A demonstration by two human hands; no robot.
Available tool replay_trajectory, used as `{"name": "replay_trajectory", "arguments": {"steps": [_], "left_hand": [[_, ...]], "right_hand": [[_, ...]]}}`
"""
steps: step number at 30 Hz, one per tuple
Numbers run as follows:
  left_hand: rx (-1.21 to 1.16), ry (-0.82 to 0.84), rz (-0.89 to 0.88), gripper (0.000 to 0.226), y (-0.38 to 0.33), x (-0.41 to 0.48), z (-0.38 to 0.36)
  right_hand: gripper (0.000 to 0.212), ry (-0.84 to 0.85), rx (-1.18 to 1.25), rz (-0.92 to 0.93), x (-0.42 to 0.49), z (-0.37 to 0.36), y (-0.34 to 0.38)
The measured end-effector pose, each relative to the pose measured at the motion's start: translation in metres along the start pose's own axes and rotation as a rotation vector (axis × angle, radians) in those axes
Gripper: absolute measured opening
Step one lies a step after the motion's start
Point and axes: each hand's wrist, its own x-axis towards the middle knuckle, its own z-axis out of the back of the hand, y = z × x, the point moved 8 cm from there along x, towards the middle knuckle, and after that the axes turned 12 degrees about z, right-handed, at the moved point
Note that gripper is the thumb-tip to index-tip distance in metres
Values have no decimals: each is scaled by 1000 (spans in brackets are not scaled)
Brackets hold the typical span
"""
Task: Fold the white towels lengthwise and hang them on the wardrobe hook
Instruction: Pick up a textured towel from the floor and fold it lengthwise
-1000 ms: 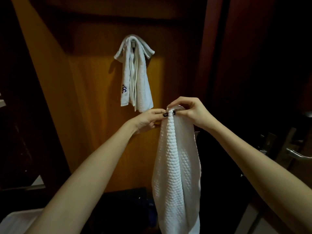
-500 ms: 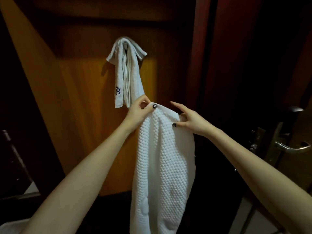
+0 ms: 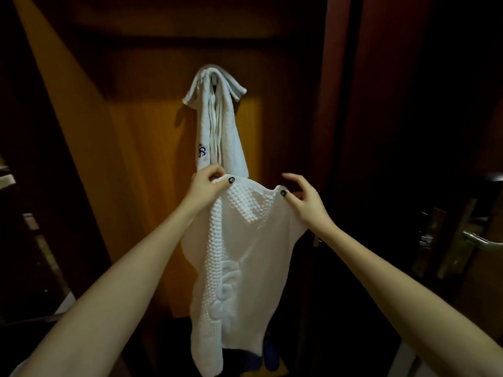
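Note:
A white waffle-textured towel (image 3: 239, 257) hangs spread between my hands in front of the wardrobe. My left hand (image 3: 205, 187) pinches its top left corner. My right hand (image 3: 300, 195) pinches the top right corner with thumb and fingers, its other fingers raised. Above them a second white towel (image 3: 217, 126) with a blue monogram hangs folded over the wardrobe hook (image 3: 214, 77), which is mostly hidden by it. My left hand sits just under that towel's lower end.
The wardrobe's orange wooden back panel (image 3: 152, 164) is lit by a narrow beam; the rest is dark. A door with a metal lever handle (image 3: 479, 240) stands at the right. Dark shelves are at the left. Something blue lies on the floor below the towel.
My hands have moved apart, spreading the held towel's top edge wide. A second ago both hands pinched it bunched together at one point. The view has shifted, so the hung towel sits more central.

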Motion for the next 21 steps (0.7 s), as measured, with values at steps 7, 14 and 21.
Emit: {"name": "replay_trajectory", "arguments": {"steps": [7,14,21], "left_hand": [[-53,60,30,22,-16,3,-17],[-187,79,157,19,1,-3,-21],[-214,158,102,20,2,-1,-32]], "right_hand": [[39,239,3,21,47,-59,41],[36,434,-215,-4,56,-69,27],[5,361,-99,61,51,-54,20]]}}
